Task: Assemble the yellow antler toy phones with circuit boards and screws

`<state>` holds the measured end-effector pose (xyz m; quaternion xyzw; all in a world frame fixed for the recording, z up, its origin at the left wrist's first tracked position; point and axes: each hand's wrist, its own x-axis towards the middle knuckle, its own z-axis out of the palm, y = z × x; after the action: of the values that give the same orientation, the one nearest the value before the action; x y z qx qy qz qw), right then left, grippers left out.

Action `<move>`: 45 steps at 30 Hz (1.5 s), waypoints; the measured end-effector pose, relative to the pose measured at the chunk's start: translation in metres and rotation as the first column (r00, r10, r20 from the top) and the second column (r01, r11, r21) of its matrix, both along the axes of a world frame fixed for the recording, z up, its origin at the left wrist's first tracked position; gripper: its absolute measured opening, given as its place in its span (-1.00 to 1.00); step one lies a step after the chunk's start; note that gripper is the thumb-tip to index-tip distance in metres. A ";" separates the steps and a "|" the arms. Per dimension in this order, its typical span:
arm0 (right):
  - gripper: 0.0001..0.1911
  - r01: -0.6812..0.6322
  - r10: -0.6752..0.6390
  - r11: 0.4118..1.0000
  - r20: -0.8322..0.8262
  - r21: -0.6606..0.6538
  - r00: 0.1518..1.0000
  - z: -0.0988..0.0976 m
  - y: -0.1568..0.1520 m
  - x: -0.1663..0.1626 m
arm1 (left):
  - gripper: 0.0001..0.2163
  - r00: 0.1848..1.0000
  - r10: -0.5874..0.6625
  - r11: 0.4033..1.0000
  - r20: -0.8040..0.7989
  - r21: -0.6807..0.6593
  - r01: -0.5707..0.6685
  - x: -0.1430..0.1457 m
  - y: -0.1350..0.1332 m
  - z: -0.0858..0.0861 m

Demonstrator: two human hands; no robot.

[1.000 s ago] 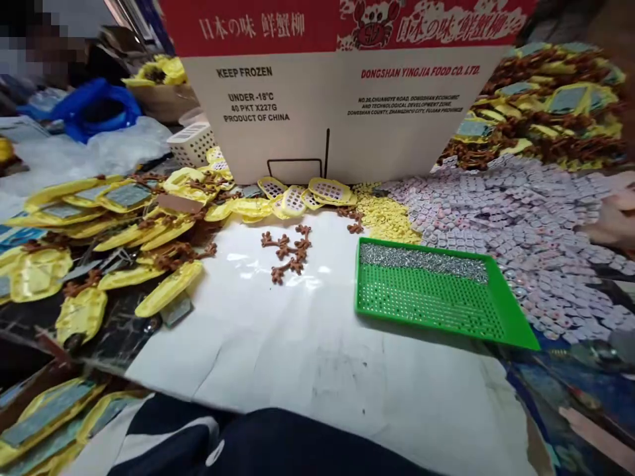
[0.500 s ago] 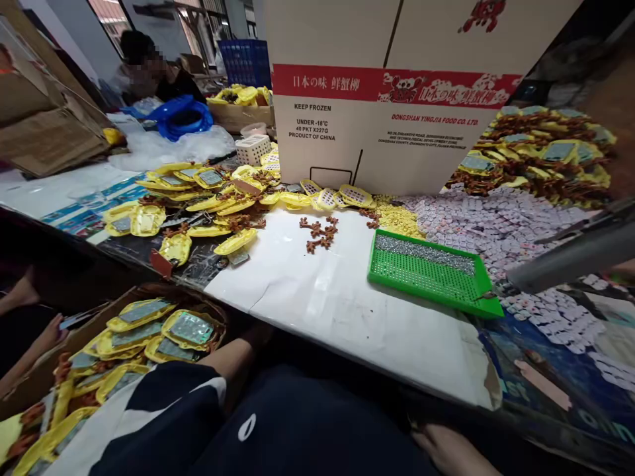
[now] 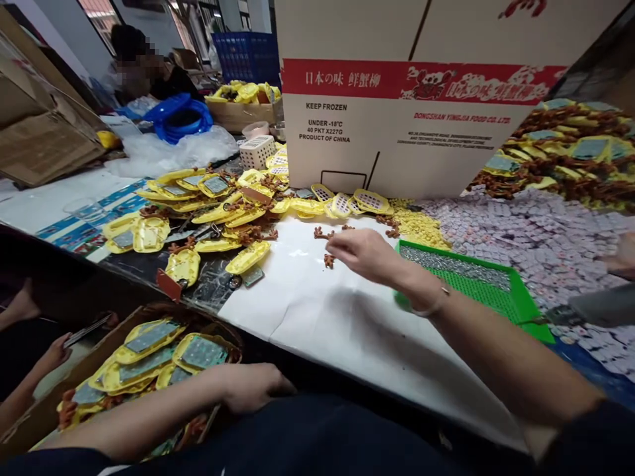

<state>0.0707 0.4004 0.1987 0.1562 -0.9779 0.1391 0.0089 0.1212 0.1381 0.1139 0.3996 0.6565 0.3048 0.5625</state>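
Observation:
My right hand (image 3: pixel 364 256) is over the white board (image 3: pixel 297 311), its fingers bent and bunched together among small brown branching plastic pieces (image 3: pixel 324 233). Whether a piece is between the fingertips is hidden. One brown piece (image 3: pixel 329 261) lies just below the fingers. My left hand (image 3: pixel 258 387) is low in front of my body, knuckles up, its fingers blurred and mostly hidden. Beside it stands a carton (image 3: pixel 235 337) holding yellow plastic shells (image 3: pixel 149 337) with grey panels.
A green tray (image 3: pixel 526 297) of small silvery parts lies right of the board, near heaps of white pieces (image 3: pixel 506 218) and yellow bits (image 3: pixel 421 225). Yellow shells (image 3: pixel 248 256) pile up at left. A tall printed carton (image 3: pixel 377 152) stands behind. Another person's hand (image 3: pixel 54 350) is at far left.
My right hand has come up from below the board's edge to the brown pieces. My left hand has come into clearer view beside the carton of shells. The view has shifted slightly.

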 end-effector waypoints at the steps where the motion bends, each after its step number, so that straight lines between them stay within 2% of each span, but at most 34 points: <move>1: -0.76 0.020 -0.020 0.999 0.019 0.040 1.000 -0.006 -0.007 -0.027 | -0.74 0.998 -0.062 0.998 0.016 -0.021 0.062 -0.013 0.001 0.016; 2: -0.76 0.025 -0.027 0.998 0.024 0.061 0.999 -0.012 -0.014 -0.053 | -0.69 0.998 -0.058 0.997 0.000 -0.044 0.058 -0.027 0.002 0.033; 3: -0.75 0.031 -0.033 0.997 0.022 0.077 0.999 -0.019 -0.020 -0.076 | -0.67 0.999 0.001 0.999 -0.040 -0.039 -0.002 -0.042 0.004 0.047; 5: -0.74 0.034 -0.035 0.994 0.005 0.101 0.999 -0.033 -0.031 -0.117 | -0.67 0.959 0.209 0.976 -0.193 0.094 -0.194 -0.076 0.007 0.068; 6: -0.73 0.028 -0.028 0.993 -0.005 0.111 1.000 -0.040 -0.037 -0.133 | -0.68 0.895 0.350 0.933 -0.275 0.193 -0.305 -0.095 0.009 0.074; 8: -0.67 -0.004 0.008 0.992 -0.031 0.126 0.999 -0.053 -0.045 -0.159 | -0.73 0.687 0.606 0.790 -0.401 0.404 -0.461 -0.137 0.012 0.076; 10: -0.63 -0.047 0.055 0.990 -0.056 0.133 0.997 -0.063 -0.052 -0.176 | -0.77 0.421 0.765 0.644 -0.487 0.583 -0.495 -0.179 0.016 0.071; 12: -0.66 -0.082 0.092 0.988 -0.069 0.130 0.993 -0.070 -0.055 -0.186 | -0.73 0.246 0.798 0.594 -0.550 0.647 -0.478 -0.213 0.020 0.063; 13: -0.66 -0.093 0.102 0.988 -0.070 0.125 0.992 -0.072 -0.055 -0.189 | -0.72 0.182 0.811 0.566 -0.555 0.670 -0.480 -0.225 0.023 0.060; 14: -0.66 -0.094 0.103 0.989 -0.072 0.115 0.992 -0.073 -0.054 -0.191 | -0.72 0.153 0.823 0.544 -0.547 0.682 -0.488 -0.233 0.026 0.057; 15: -0.66 -0.087 0.095 0.991 -0.075 0.102 0.993 -0.072 -0.052 -0.193 | -0.74 0.153 0.842 0.517 -0.517 0.693 -0.503 -0.235 0.029 0.055; 16: -0.67 -0.071 0.078 0.994 -0.079 0.087 0.994 -0.070 -0.049 -0.193 | -0.75 0.188 0.864 0.490 -0.467 0.693 -0.529 -0.234 0.033 0.053; 17: -0.68 -0.048 0.053 0.996 -0.084 0.069 0.995 -0.066 -0.046 -0.193 | -0.75 0.259 0.880 0.471 -0.398 0.673 -0.570 -0.229 0.036 0.051; 19: -0.70 0.010 -0.007 1.000 -0.097 0.027 0.995 -0.055 -0.040 -0.192 | -0.72 0.441 0.881 0.456 -0.169 0.549 -0.700 -0.212 0.042 0.047; 20: -0.71 0.040 -0.039 0.999 -0.105 0.004 0.994 -0.049 -0.038 -0.190 | -0.70 0.495 0.869 0.448 -0.020 0.457 -0.768 -0.203 0.045 0.045; 21: -0.71 0.068 -0.069 0.998 -0.112 -0.017 0.991 -0.042 -0.036 -0.188 | -0.68 0.507 0.854 0.436 0.119 0.368 -0.821 -0.194 0.048 0.043; 23: -0.72 0.116 -0.122 0.992 -0.127 -0.055 0.984 -0.028 -0.034 -0.180 | -0.64 0.465 0.832 0.400 0.301 0.254 -0.880 -0.177 0.053 0.038; 25: -0.75 0.121 -0.138 0.985 -0.151 -0.119 0.979 -0.013 -0.033 -0.166 | -0.63 0.386 0.826 0.333 0.410 0.198 -0.922 -0.164 0.059 0.035; 27: -0.80 0.061 -0.102 0.978 -0.202 -0.198 0.974 -0.001 -0.032 -0.144 | -0.65 0.261 0.789 0.254 0.557 0.091 -0.963 -0.151 0.064 0.035; 29: -0.82 -0.052 -0.013 0.973 -0.281 -0.224 0.960 0.006 -0.030 -0.112 | -0.60 0.125 0.698 0.214 0.705 -0.039 -0.976 -0.133 0.070 0.037; 30: -0.80 -0.114 0.044 0.974 -0.328 -0.196 0.944 0.008 -0.028 -0.091 | -0.55 0.085 0.646 0.216 0.758 -0.076 -0.973 -0.122 0.072 0.038; 32: -0.76 -0.225 0.171 0.971 -0.427 -0.080 0.888 0.004 -0.025 -0.044 | -0.52 0.066 0.566 0.243 0.822 -0.089 -0.966 -0.096 0.076 0.039; 34: -0.72 -0.302 0.292 0.951 -0.510 0.065 0.809 -0.007 -0.021 0.007 | -0.63 0.060 0.530 0.268 0.846 -0.101 -0.958 -0.068 0.078 0.037; 36: -0.73 -0.365 0.379 0.921 -0.536 0.138 0.754 -0.020 -0.019 0.058 | -0.77 0.106 0.559 0.369 0.822 -0.132 -0.920 -0.042 0.078 0.032; 38: -0.75 -0.431 0.412 0.897 -0.530 0.094 0.741 -0.032 -0.015 0.098 | -0.78 0.225 0.592 0.536 0.774 -0.170 -0.827 -0.023 0.076 0.027; 40: -0.75 -0.443 0.361 0.896 -0.533 -0.029 0.765 -0.038 -0.010 0.124 | -0.74 0.369 0.592 0.691 0.716 -0.215 -0.691 -0.013 0.074 0.023; 41: -0.77 -0.414 0.302 0.904 -0.532 -0.103 0.791 -0.040 -0.006 0.130 | -0.71 0.439 0.582 0.745 0.685 -0.232 -0.625 -0.011 0.073 0.022; 43: -0.82 -0.281 0.141 0.933 -0.489 -0.225 0.861 -0.042 0.003 0.131 | -0.66 0.563 0.548 0.818 0.619 -0.255 -0.516 -0.010 0.072 0.021; 45: -0.81 -0.132 0.034 0.959 -0.358 -0.253 0.933 -0.045 0.011 0.120 | -0.61 0.637 0.512 0.852 0.576 -0.243 -0.465 -0.011 0.074 0.021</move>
<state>0.1903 0.4110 0.1540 0.2173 -0.9245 0.2424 0.1983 0.1101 0.2118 0.1352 0.0633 0.5269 0.5356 0.6569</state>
